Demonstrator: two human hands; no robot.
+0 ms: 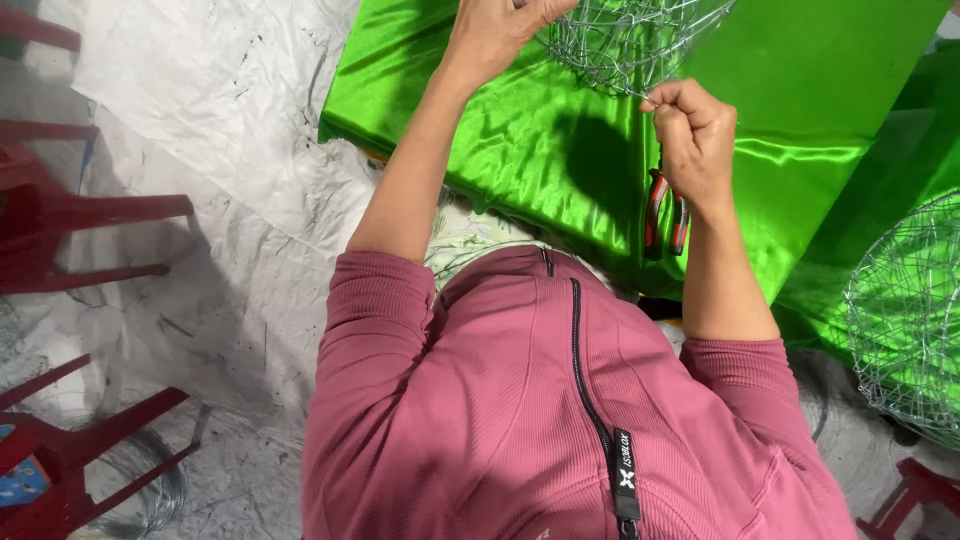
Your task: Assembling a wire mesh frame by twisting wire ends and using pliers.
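The left hand (497, 35) grips the rim of a wire basket (630, 40) held above the green cloth (540, 150); nothing shows inside it. The right hand (695, 140) pinches a wire end at its lower edge, with pliers (665, 215) tucked in the palm. A second wire basket (905, 320) sits right; red chairs (70, 215) stand left.

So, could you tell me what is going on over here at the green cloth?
A person in a pink zipped top is working on a wire mesh form held above a shiny green cloth. The left hand grips the edge of the mesh, while the right hand pinches a wire end and also holds red-and-black pliers, handles hanging down. A second wire mesh ball sits at the right, and red plastic chairs stand to the left.
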